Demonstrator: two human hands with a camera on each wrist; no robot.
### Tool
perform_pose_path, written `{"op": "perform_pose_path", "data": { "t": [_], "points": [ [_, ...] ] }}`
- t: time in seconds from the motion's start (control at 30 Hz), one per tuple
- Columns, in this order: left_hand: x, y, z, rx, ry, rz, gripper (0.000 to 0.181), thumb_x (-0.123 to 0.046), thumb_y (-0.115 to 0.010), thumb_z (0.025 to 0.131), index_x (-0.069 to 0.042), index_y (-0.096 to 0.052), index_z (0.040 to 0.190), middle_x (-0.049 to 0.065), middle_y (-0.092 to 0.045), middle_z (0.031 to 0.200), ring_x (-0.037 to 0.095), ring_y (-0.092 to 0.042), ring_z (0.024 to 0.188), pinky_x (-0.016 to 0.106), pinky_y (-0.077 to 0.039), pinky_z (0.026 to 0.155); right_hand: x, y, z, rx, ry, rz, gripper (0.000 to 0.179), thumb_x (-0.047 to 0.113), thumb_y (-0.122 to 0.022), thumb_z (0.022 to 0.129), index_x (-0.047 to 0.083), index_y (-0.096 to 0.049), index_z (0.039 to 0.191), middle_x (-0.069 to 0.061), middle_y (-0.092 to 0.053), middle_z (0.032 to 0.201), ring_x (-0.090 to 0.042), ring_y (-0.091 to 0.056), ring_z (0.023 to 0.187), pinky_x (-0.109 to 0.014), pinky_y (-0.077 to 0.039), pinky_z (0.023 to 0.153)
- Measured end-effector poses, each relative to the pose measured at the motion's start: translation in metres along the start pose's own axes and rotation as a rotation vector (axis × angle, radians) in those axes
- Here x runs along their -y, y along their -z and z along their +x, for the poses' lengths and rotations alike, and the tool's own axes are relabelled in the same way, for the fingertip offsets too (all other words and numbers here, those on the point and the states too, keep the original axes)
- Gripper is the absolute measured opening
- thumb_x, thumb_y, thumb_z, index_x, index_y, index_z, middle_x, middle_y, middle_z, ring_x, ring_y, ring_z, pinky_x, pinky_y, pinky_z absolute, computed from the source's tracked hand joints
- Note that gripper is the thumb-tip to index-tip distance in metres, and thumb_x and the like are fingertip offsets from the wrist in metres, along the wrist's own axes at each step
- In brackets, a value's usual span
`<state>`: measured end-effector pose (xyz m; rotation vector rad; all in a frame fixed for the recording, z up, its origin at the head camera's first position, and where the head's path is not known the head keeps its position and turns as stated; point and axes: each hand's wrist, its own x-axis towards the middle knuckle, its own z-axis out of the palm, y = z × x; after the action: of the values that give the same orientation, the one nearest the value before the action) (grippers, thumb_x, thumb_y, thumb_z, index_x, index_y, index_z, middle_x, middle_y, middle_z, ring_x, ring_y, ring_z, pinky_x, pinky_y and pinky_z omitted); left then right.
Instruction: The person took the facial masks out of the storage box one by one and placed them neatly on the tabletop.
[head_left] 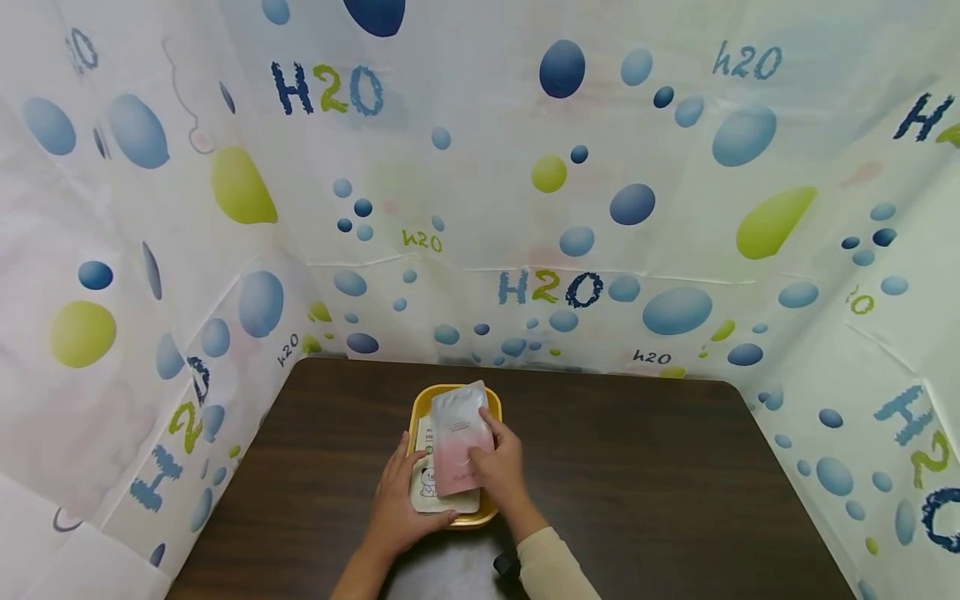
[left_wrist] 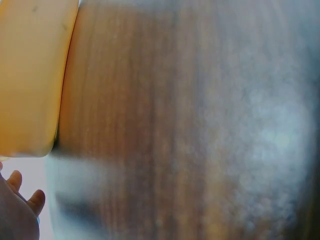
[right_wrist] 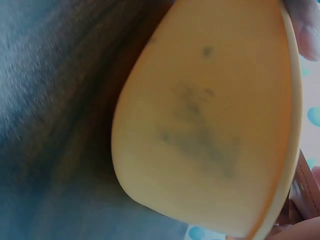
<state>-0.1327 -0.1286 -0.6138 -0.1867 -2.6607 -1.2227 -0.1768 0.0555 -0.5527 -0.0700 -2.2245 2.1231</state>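
A yellow plastic basket [head_left: 491, 508] stands on the dark table, its blurred outer wall [right_wrist: 200, 200] filling much of the right wrist view. Inside lies a flat white packet [head_left: 424, 500] printed with a cartoon bear. Over it, my right hand [head_left: 501, 462] pinches a silver-and-pink foil sachet [head_left: 456, 433] along its right edge. The sachet tilts slightly and covers much of the white packet. My left hand [head_left: 401, 492] rests at the basket's near left corner, fingers spread along the left rim and thumb by the front edge.
The brown wood-grain table [head_left: 637, 483] extends to both sides of the basket. A white curtain [head_left: 480, 208] with blue and green drops and H2O lettering hangs behind and at the sides. A small black object [head_left: 506, 565] sits by the right sleeve [head_left: 551, 567].
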Motion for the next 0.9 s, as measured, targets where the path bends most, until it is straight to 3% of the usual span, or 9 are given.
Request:
{"op": "perform_pose_path", "data": {
  "t": [0.23, 0.43, 0.67, 0.9],
  "points": [
    [0.001, -0.001, -0.001, -0.005, 0.007, -0.013, 0.096, -0.063, -0.094, 0.052, -0.018, -0.059, 0.130, 0.011, -0.025, 0.170, 0.040, -0.034, 0.148, 0.068, -0.036, 0.107, 0.007, 0.004, 0.010, -0.017, 0.005, -0.041, 0.066, -0.012, -0.054, 0.081, 0.007, -0.057, 0.145, -0.019, -0.059, 0.145, -0.028, -0.059, 0.109, -0.037, -0.053, 0.096],
    [0.001, -0.001, 0.000, -0.010, -0.002, -0.011, 0.095, -0.062, -0.093, 0.052, -0.017, -0.060, 0.129, 0.011, -0.025, 0.170, 0.042, -0.036, 0.147, 0.068, -0.037, 0.106, 0.014, 0.009, 0.016, -0.033, 0.018, -0.017, 0.068, -0.013, -0.053, 0.081, 0.008, -0.057, 0.145, -0.019, -0.060, 0.144, -0.028, -0.058, 0.105, -0.030, -0.053, 0.085],
    [0.000, 0.000, 0.001, -0.010, -0.001, -0.026, 0.096, -0.061, -0.094, 0.052, -0.014, -0.061, 0.128, 0.012, -0.026, 0.170, 0.041, -0.037, 0.147, 0.067, -0.037, 0.107, 0.021, 0.015, 0.017, -0.034, 0.012, 0.021, 0.067, -0.012, -0.054, 0.086, 0.012, -0.055, 0.148, -0.017, -0.058, 0.147, -0.031, -0.060, 0.113, -0.048, -0.053, 0.102],
    [0.001, 0.000, 0.000, 0.000, 0.014, -0.036, 0.095, -0.061, -0.095, 0.051, -0.016, -0.061, 0.128, 0.011, -0.025, 0.170, 0.041, -0.037, 0.147, 0.067, -0.037, 0.106, 0.022, 0.018, 0.018, -0.035, 0.040, 0.033, 0.067, -0.013, -0.054, 0.086, 0.009, -0.053, 0.149, -0.020, -0.057, 0.147, -0.031, -0.060, 0.112, -0.049, -0.055, 0.099]
  ]
}}
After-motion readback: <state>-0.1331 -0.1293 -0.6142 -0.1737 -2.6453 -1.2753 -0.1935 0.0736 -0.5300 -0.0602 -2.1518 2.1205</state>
